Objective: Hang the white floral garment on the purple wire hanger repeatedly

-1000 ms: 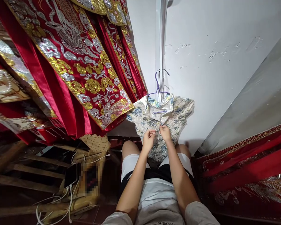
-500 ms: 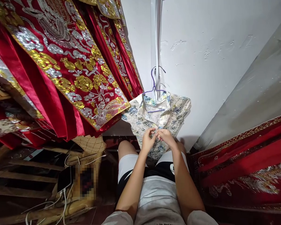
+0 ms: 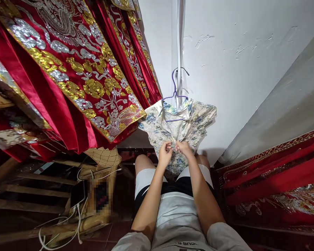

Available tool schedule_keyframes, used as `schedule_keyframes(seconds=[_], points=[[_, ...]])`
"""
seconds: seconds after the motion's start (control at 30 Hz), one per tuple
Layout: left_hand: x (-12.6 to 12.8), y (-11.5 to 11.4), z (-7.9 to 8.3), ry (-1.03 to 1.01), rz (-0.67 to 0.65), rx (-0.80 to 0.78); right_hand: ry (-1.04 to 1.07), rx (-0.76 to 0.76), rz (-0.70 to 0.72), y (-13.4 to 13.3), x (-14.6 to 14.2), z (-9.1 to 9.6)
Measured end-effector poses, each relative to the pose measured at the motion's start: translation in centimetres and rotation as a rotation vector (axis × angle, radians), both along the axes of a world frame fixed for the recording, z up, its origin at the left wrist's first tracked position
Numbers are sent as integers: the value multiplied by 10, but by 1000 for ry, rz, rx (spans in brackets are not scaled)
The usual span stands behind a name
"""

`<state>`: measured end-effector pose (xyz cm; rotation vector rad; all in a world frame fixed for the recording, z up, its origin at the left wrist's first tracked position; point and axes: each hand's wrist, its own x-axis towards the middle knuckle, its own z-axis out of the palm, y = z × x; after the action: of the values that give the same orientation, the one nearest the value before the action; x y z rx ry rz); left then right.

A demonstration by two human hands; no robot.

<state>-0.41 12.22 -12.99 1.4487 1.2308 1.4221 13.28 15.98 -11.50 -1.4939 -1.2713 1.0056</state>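
A short-sleeved blouse with a blue, grey and yellow flower print hangs in front of me on a purple hanger. Its collar spreads apart at the top, and the lower part falls between my knees. My right hand pinches the front edge of the blouse at mid-chest, thumb and fingers pressed together. Just left of it, my left hand is against the cloth with bent fingers, a gap showing between thumb and fingers. Any button between the hands is too small to make out.
Red embroidered cloth with gold and silver sequins hangs at the left. More red cloth stands low at the right. A phone with a white cable lies on a wooden seat. A white wall rises behind the blouse.
My fingertips, close together before, are now slightly apart, the left hand drawn a little off the right. The view has shifted slightly; the blouse still hangs in place.
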Motion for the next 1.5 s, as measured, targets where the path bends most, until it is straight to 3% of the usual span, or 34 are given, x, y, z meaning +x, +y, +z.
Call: schedule_keyframes(seconds=[0.13,0.27,0.43,0.73,0.83,1.07,1.17,1.23,1.3,1.4,1.5], points=[[11,-5,1,38,-7,76,76,-132,181,-25,14,6],[20,-13,7,80,-28,183,115,-123,256,-39,22,24],[21,-21,15,76,24,199,162,-99,315,-46,20,40],[29,-16,8,23,2,86,255,-51,220,-53,21,55],[29,-12,1,49,9,64,328,37,156,-49,18,80],[30,-12,-8,83,-20,70,474,373,59,-33,-3,185],[28,-13,-6,65,-28,78,445,407,85,-36,-9,200],[25,-14,7,42,-23,81,438,391,118,-41,-12,194],[18,-16,35,-30,30,143,432,374,141,-47,-13,182],[5,-15,101,-124,150,412,391,404,135,-55,-14,174],[-3,-10,166,109,90,658,335,477,138,-57,-12,180]])
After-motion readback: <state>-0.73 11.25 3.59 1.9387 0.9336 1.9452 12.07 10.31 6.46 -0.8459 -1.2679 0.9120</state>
